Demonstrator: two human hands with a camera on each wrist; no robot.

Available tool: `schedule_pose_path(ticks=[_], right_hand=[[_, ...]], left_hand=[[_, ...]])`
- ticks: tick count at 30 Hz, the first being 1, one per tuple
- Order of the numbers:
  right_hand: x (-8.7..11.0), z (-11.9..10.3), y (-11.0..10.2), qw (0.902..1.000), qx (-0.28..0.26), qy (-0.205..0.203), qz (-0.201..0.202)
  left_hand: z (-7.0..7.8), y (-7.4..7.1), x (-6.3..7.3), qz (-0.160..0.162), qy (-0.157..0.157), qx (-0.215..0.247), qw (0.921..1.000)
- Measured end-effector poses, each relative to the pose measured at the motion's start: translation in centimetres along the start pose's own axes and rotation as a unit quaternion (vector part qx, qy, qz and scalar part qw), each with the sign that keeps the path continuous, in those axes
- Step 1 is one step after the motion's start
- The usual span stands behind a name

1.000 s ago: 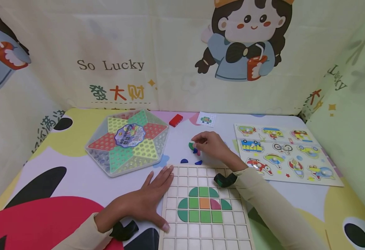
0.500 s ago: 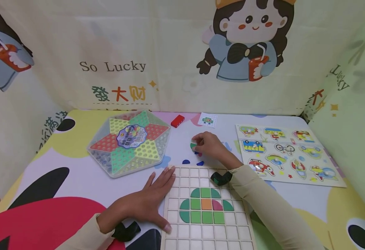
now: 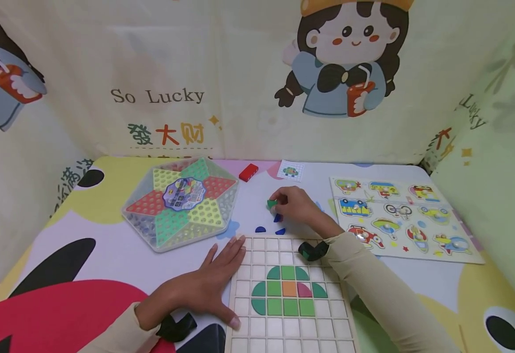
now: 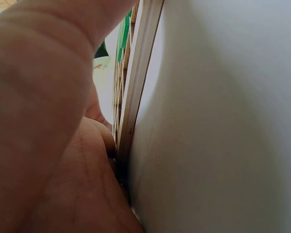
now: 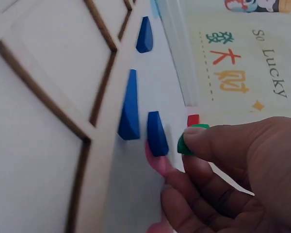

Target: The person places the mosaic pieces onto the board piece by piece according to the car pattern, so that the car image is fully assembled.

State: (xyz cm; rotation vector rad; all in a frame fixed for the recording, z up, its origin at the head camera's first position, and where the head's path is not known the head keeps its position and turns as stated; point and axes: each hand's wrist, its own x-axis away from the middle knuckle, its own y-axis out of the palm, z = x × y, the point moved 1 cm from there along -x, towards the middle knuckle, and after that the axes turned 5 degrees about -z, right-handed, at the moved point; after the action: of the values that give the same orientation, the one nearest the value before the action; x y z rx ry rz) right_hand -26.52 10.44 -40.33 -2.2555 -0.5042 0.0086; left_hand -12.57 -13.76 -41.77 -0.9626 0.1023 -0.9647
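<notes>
My left hand (image 3: 204, 289) rests along the left edge of the wooden grid board (image 3: 244, 338), its fingers straight and spread and its thumb on the frame. Beyond the board's far edge, my right hand (image 3: 299, 206) pinches a small green tile (image 5: 184, 145) between thumb and forefinger; its full outline is partly covered. Just below that hand lies a blue tile (image 5: 157, 134). Two more, a half-round blue tile (image 3: 260, 229) and another blue tile (image 3: 280, 231), sit near the board. Green tiles (image 3: 274, 307), an orange square (image 3: 289, 289) and a crimson tile (image 3: 303, 290) fill middle cells.
A hexagonal Chinese checkers box (image 3: 182, 206) stands at the left. Behind are a red block (image 3: 248, 172) and a pattern card (image 3: 290, 170). To the right lies a vehicle puzzle board (image 3: 405, 220). A cloth wall (image 3: 240, 73) closes the back.
The green tile has turned in the right fingers, which stay over nearly the same spot. The left hand and the tiles on the board have not moved.
</notes>
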Motion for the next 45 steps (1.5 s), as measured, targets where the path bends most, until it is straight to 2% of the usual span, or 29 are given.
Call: schedule_pose_path(ticks=[4,9,17,24,32,45], right_hand=[[0.2,0.3,-0.4,0.9997,-0.009,-0.021,0.007],[0.8,0.5,-0.9,0.9986,-0.012,-0.05,-0.006],[2.0,1.0,-1.9,0.9989,-0.021,-0.042,-0.005],[4.2,2.2,-2.6,0.9982,-0.027,-0.054,-0.001],[6.8,3.1,-2.4,0.9975,-0.042,-0.055,-0.012],[9.9,3.1,-1.2,0.9909,-0.062,-0.104,-0.058]], left_hand=[[0.0,0.1,0.0,-0.001,-0.003,0.0,1.0],[0.0,0.1,0.0,-0.002,-0.012,-0.005,0.9999],[0.0,0.0,0.3,0.003,-0.001,0.001,1.0],[0.0,0.0,0.3,0.005,0.009,0.005,0.9999],[-0.1,0.2,0.3,0.004,0.004,0.002,1.0],[-0.1,0.2,0.2,0.004,0.007,-0.005,1.0]])
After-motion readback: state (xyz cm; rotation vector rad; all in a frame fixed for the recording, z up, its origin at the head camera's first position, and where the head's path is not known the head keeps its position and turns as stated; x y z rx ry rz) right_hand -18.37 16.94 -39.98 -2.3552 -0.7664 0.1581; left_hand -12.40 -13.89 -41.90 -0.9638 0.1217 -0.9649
